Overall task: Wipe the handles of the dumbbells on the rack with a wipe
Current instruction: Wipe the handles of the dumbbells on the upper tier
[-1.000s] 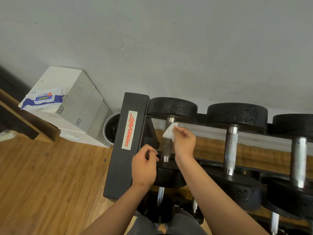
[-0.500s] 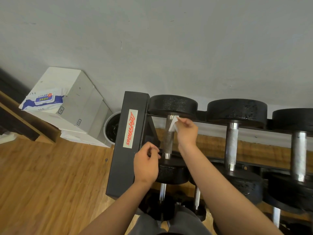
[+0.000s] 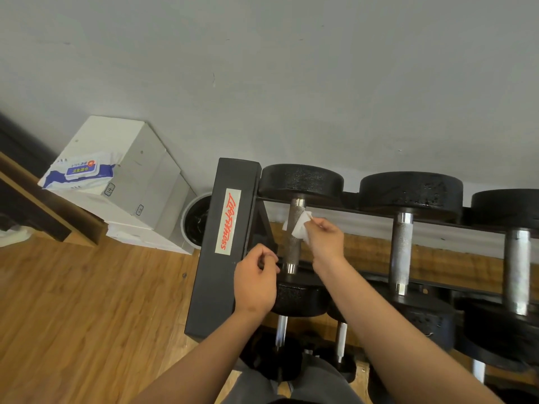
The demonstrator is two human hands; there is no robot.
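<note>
Head view. The right hand [image 3: 324, 239] pinches the wipe [image 3: 298, 228] against the knurled handle [image 3: 291, 252] of the leftmost dumbbell [image 3: 302, 180] on the rack [image 3: 210, 287]. Half a second ago the wipe sat at the handle's far end; it is now closer to mid-handle. The left hand [image 3: 256, 282] is left of the grip and nearer the person, fingers curled, position unchanged. Whether it holds anything cannot be told.
</note>
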